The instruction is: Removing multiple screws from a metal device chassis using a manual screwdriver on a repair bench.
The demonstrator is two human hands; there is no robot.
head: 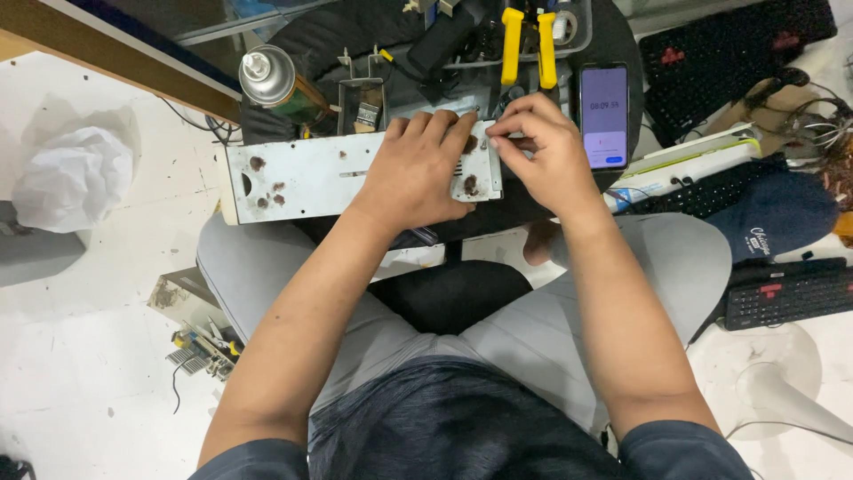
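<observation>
We sit on a stained white floor (80, 373); left hand (418, 169) presses flat on the rusty metal panel (302, 178), right hand (538, 147) pinches its edge.

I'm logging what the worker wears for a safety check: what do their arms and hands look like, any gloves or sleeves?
Both hands, left hand and right hand, are bare: no gloves, rings or watch visible. Forearms are uncovered; short dark blue-grey sleeves end above the elbows.

Bright, even overhead light; the pale speckled floor (80, 356) is nearly washed out. Shadows are soft, focus is sharp throughout, and edges bend slightly.
</observation>
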